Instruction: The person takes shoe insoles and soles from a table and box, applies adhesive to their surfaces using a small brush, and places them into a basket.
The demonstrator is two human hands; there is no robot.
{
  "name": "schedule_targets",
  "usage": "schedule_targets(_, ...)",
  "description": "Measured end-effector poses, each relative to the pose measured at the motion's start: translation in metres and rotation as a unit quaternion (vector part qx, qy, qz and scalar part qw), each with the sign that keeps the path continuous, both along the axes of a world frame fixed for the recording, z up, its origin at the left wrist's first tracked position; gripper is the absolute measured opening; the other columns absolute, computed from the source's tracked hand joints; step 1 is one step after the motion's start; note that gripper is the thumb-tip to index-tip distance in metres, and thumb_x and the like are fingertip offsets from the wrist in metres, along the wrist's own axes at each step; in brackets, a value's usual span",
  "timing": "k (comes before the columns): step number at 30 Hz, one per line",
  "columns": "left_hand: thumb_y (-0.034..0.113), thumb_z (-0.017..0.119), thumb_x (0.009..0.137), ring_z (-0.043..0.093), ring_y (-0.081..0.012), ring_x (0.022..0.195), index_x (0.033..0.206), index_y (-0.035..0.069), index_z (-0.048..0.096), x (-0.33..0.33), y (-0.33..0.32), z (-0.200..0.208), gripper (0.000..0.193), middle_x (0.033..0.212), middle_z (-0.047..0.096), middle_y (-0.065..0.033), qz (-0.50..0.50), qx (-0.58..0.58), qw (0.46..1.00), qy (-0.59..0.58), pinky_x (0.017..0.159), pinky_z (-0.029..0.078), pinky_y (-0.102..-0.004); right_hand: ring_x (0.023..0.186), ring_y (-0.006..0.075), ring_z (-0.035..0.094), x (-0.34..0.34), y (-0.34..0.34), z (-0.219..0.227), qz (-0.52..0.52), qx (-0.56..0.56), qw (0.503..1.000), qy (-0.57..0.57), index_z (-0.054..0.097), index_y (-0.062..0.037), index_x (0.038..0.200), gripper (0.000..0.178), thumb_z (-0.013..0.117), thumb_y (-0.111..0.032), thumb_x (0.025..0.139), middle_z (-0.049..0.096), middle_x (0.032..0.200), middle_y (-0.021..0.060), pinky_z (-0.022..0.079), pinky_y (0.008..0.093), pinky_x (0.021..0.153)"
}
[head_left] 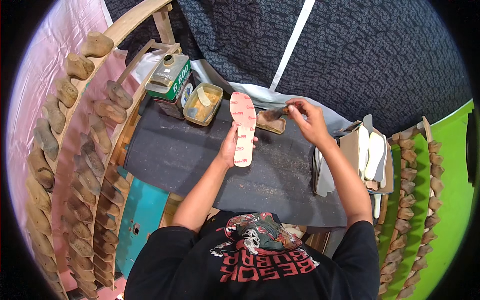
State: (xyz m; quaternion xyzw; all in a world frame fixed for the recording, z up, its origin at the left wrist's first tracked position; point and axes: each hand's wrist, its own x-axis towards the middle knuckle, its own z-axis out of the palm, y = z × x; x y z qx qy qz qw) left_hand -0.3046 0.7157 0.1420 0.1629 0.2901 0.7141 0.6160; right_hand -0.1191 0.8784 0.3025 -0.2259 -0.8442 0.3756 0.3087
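My left hand (229,149) is wrapped round the lower half of a cream insole (244,127) printed with red marks, its toe end pointing away from me. To its right, my right hand (311,120) pinches the handle of a dark-bristled brush (275,114). The bristles reach over a small rectangular tray (271,128) with brownish residue; whether they touch its contents I cannot tell. Both hands are above a dark-covered table (280,185) dusted with pale specks.
A green-and-dark metal can (170,80) and a yellowish tub (214,111) holding a pale scraper-like piece stand at the far left. Grey sole pieces (324,172) and a box of insoles (370,155) lie right. Racks of wooden shoe lasts (42,137) flank both sides.
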Motion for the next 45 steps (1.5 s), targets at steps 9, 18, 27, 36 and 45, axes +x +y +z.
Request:
schedule_targets(9, 0.054, 0.038, 0.108, 0.073, -0.0241, 0.093, 0.141, 0.009, 0.056, 0.014, 0.010, 0.010, 0.059, 0.114, 0.072, -0.0084, -0.059, 0.056, 0.993, -0.081, 0.079, 0.062, -0.0392, 0.076, 0.0268, 0.069, 0.005, -0.054, 0.013, 0.150, 0.231, 0.961, -0.037, 0.066, -0.0037, 0.111, 0.025, 0.073, -0.009, 0.088, 0.068, 0.085, 0.0104, 0.056, 0.0380, 0.071)
schedule_targets(18, 0.057, 0.037, 0.108, 0.072, -0.0235, 0.090, 0.138, 0.009, 0.058, 0.013, 0.004, 0.009, 0.060, 0.106, 0.073, -0.0146, -0.052, 0.001, 0.989, -0.140, 0.081, 0.060, -0.0375, 0.077, 0.0297, 0.070, 0.012, -0.081, 0.013, 0.273, 0.207, 0.937, -0.067, 0.065, -0.0038, 0.111, 0.028, 0.074, -0.010, 0.085, 0.069, 0.085, 0.0104, 0.057, 0.0414, 0.070)
schedule_targets(27, 0.056, 0.036, 0.108, 0.072, -0.0241, 0.093, 0.138, 0.009, 0.058, 0.017, 0.005, 0.018, 0.060, 0.112, 0.072, -0.0115, -0.060, 0.068, 0.986, -0.138, 0.082, 0.061, -0.0386, 0.076, 0.0287, 0.068, 0.007, -0.068, 0.026, 0.205, 0.317, 0.925, -0.038, 0.065, -0.0032, 0.111, 0.031, 0.074, -0.008, 0.082, 0.065, 0.084, 0.0091, 0.056, 0.0407, 0.070)
schedule_targets(36, 0.057, 0.033, 0.108, 0.073, -0.0247, 0.086, 0.137, 0.008, 0.058, 0.035, -0.001, 0.062, 0.062, 0.103, 0.073, -0.0166, 0.000, -0.025, 0.985, -0.172, 0.075, 0.061, -0.0370, 0.080, 0.0330, 0.069, 0.007, -0.074, 0.032, 0.210, 0.246, 0.942, -0.089, 0.062, -0.0023, 0.105, 0.023, 0.072, -0.012, 0.087, 0.068, 0.091, 0.0134, 0.056, 0.0424, 0.072)
schedule_targets(45, 0.053, 0.032, 0.108, 0.072, -0.0267, 0.090, 0.139, 0.009, 0.056, 0.019, -0.002, 0.027, 0.059, 0.106, 0.072, -0.0145, -0.078, 0.041, 0.982, -0.168, 0.083, 0.059, -0.0424, 0.086, 0.0337, 0.069, -0.005, -0.083, 0.035, 0.231, 0.293, 0.924, -0.081, 0.062, -0.0034, 0.114, 0.033, 0.071, -0.007, 0.082, 0.068, 0.094, 0.0139, 0.056, 0.0444, 0.079)
